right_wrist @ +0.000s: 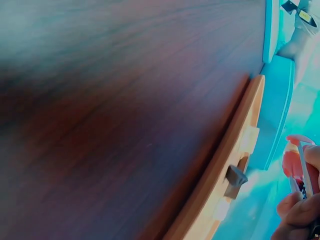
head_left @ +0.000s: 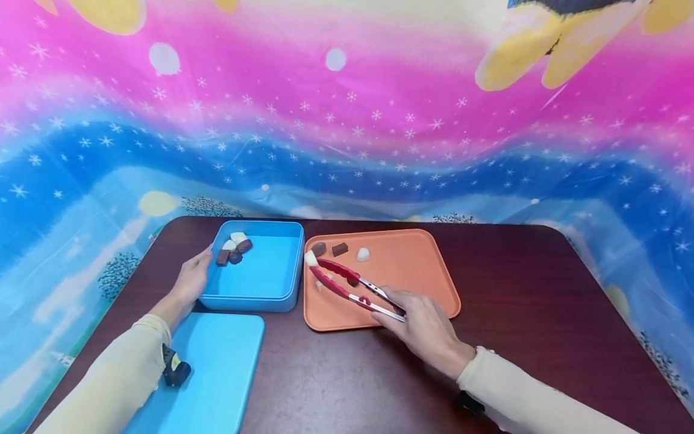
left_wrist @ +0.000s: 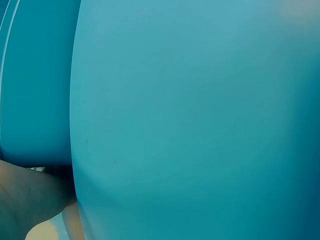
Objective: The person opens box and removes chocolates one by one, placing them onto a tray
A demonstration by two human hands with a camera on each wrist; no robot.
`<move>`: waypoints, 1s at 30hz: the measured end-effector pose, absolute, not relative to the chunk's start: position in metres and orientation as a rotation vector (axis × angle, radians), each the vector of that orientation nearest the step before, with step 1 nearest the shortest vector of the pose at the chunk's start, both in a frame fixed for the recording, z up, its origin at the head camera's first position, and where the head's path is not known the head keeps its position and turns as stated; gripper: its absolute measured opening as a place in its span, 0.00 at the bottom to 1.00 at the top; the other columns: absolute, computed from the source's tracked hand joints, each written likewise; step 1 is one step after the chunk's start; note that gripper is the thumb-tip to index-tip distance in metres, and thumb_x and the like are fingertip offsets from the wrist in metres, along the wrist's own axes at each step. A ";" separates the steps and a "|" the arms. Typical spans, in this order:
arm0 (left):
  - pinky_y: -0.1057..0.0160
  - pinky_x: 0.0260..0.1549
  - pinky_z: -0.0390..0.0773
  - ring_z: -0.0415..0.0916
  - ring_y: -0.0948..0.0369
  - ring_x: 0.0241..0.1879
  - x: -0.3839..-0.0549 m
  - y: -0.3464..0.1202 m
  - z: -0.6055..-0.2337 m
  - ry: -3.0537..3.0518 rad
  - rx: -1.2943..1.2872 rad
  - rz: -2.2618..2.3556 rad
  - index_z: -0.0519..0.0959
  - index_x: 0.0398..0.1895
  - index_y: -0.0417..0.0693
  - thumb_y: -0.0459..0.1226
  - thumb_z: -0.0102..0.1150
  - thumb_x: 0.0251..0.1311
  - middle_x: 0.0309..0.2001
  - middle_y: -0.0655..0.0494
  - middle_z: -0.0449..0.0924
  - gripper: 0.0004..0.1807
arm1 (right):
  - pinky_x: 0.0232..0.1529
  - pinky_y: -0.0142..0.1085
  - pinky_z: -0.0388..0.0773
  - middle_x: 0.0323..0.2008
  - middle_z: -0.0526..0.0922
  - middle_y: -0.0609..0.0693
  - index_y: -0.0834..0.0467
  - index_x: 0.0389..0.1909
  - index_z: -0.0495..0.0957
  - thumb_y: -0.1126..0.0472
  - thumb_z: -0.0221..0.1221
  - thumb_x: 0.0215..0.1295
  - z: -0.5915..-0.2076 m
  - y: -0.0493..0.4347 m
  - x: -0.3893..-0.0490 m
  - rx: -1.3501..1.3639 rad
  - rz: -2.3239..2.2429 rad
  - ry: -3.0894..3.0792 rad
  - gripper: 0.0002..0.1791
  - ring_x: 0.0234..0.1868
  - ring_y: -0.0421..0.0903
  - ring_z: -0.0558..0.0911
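Observation:
My right hand (head_left: pixel 425 331) grips metal tongs with red arms (head_left: pixel 338 286), angled over the orange tray (head_left: pixel 412 271). Between the tong tips is a small white chocolate-like piece (head_left: pixel 311 258), near the tray's left edge. My left hand (head_left: pixel 192 277) rests its fingers along the outer left wall of the blue box (head_left: pixel 260 301). Inside that box, white and brown pieces (head_left: pixel 234 247) cluster at the far left. On the tray lie a brown oval piece (head_left: pixel 318 248), a brown block (head_left: pixel 340 249) and a white piece (head_left: pixel 362 254), with others partly behind the tongs.
A blue lid (head_left: pixel 217 367) lies flat in front of the box, under my left forearm. Box and tray stand side by side on a dark wooden table (head_left: pixel 515 289). A printed curtain (head_left: pixel 379 138) hangs behind the table.

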State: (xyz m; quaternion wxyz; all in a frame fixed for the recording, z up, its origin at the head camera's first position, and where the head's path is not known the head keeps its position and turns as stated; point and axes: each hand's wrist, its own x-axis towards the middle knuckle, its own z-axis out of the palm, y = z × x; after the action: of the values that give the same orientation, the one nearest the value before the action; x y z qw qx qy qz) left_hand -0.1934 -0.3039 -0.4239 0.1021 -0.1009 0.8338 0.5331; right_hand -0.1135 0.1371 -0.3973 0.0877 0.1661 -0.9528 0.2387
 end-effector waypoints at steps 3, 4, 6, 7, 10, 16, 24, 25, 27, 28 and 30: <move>0.31 0.77 0.40 0.29 0.38 0.81 -0.193 -0.304 -0.424 2.461 -0.305 1.574 0.33 0.82 0.51 0.55 0.16 0.80 0.83 0.44 0.31 0.35 | 0.37 0.40 0.83 0.49 0.89 0.48 0.53 0.61 0.82 0.46 0.71 0.59 -0.400 0.147 -0.111 0.491 0.710 -2.826 0.30 0.41 0.44 0.87; 0.31 0.77 0.40 0.29 0.38 0.81 -0.193 -0.304 -0.424 2.462 -0.310 1.572 0.33 0.82 0.51 0.56 0.16 0.80 0.83 0.44 0.31 0.35 | 0.38 0.41 0.83 0.50 0.89 0.49 0.53 0.61 0.82 0.46 0.71 0.59 -0.400 0.150 -0.110 0.487 0.703 -2.822 0.30 0.42 0.45 0.87; 0.31 0.77 0.39 0.29 0.38 0.81 -0.193 -0.304 -0.424 2.462 -0.318 1.571 0.33 0.82 0.52 0.56 0.16 0.80 0.83 0.44 0.31 0.35 | 0.38 0.42 0.84 0.49 0.89 0.49 0.54 0.61 0.82 0.46 0.72 0.59 -0.402 0.156 -0.108 0.481 0.695 -2.818 0.30 0.41 0.45 0.87; 0.31 0.77 0.39 0.29 0.38 0.81 -0.193 -0.304 -0.424 2.462 -0.323 1.571 0.33 0.82 0.52 0.56 0.16 0.80 0.83 0.44 0.31 0.35 | 0.38 0.42 0.84 0.49 0.90 0.49 0.54 0.61 0.82 0.46 0.72 0.59 -0.402 0.160 -0.107 0.474 0.696 -2.819 0.30 0.41 0.45 0.87; 0.32 0.77 0.39 0.29 0.39 0.81 -0.193 -0.303 -0.424 2.466 -0.330 1.570 0.33 0.82 0.51 0.55 0.16 0.80 0.83 0.44 0.31 0.35 | 0.35 0.42 0.84 0.48 0.90 0.50 0.54 0.61 0.82 0.46 0.71 0.59 -0.403 0.169 -0.106 0.451 0.695 -2.825 0.30 0.39 0.44 0.87; 0.31 0.77 0.40 0.30 0.39 0.81 -0.192 -0.302 -0.424 2.476 -0.320 1.566 0.34 0.82 0.51 0.55 0.16 0.80 0.83 0.44 0.32 0.34 | 0.32 0.44 0.83 0.46 0.90 0.53 0.56 0.59 0.83 0.48 0.72 0.58 -0.406 0.187 -0.104 0.430 0.691 -2.808 0.29 0.36 0.45 0.87; 0.32 0.77 0.40 0.30 0.39 0.81 -0.192 -0.301 -0.423 2.469 -0.334 1.552 0.34 0.82 0.51 0.54 0.17 0.80 0.83 0.44 0.32 0.34 | 0.31 0.44 0.81 0.44 0.90 0.54 0.58 0.59 0.83 0.49 0.72 0.58 -0.405 0.206 -0.106 0.375 0.669 -2.833 0.29 0.32 0.45 0.84; 0.31 0.77 0.40 0.29 0.39 0.81 -0.192 -0.301 -0.423 2.468 -0.335 1.550 0.34 0.82 0.51 0.54 0.17 0.80 0.83 0.44 0.32 0.34 | 0.31 0.44 0.81 0.44 0.91 0.54 0.58 0.59 0.83 0.49 0.72 0.59 -0.405 0.208 -0.107 0.368 0.664 -2.836 0.29 0.33 0.46 0.85; 0.31 0.77 0.40 0.29 0.39 0.81 -0.192 -0.301 -0.423 2.466 -0.337 1.551 0.34 0.82 0.50 0.54 0.17 0.80 0.83 0.44 0.31 0.34 | 0.32 0.46 0.82 0.43 0.90 0.55 0.57 0.59 0.83 0.49 0.72 0.59 -0.405 0.212 -0.108 0.355 0.656 -2.843 0.29 0.34 0.47 0.85; 0.31 0.77 0.40 0.29 0.39 0.81 -0.192 -0.302 -0.423 2.467 -0.336 1.550 0.33 0.82 0.51 0.55 0.17 0.80 0.83 0.44 0.31 0.34 | 0.33 0.47 0.82 0.44 0.90 0.55 0.57 0.59 0.83 0.48 0.71 0.60 -0.405 0.215 -0.109 0.348 0.653 -2.849 0.29 0.34 0.48 0.85; 0.31 0.77 0.40 0.29 0.39 0.81 -0.192 -0.302 -0.422 2.468 -0.331 1.550 0.33 0.82 0.51 0.55 0.16 0.80 0.83 0.44 0.31 0.35 | 0.33 0.48 0.82 0.44 0.90 0.56 0.57 0.59 0.83 0.48 0.71 0.60 -0.405 0.219 -0.111 0.331 0.650 -2.862 0.29 0.35 0.48 0.85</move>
State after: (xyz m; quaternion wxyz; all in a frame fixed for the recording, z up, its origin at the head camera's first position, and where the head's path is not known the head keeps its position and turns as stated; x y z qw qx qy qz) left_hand -0.1923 -0.3019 -0.4222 0.1041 -0.1122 0.8368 0.5257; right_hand -0.1107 0.2190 -0.4045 0.0939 0.1116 -0.9648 0.2190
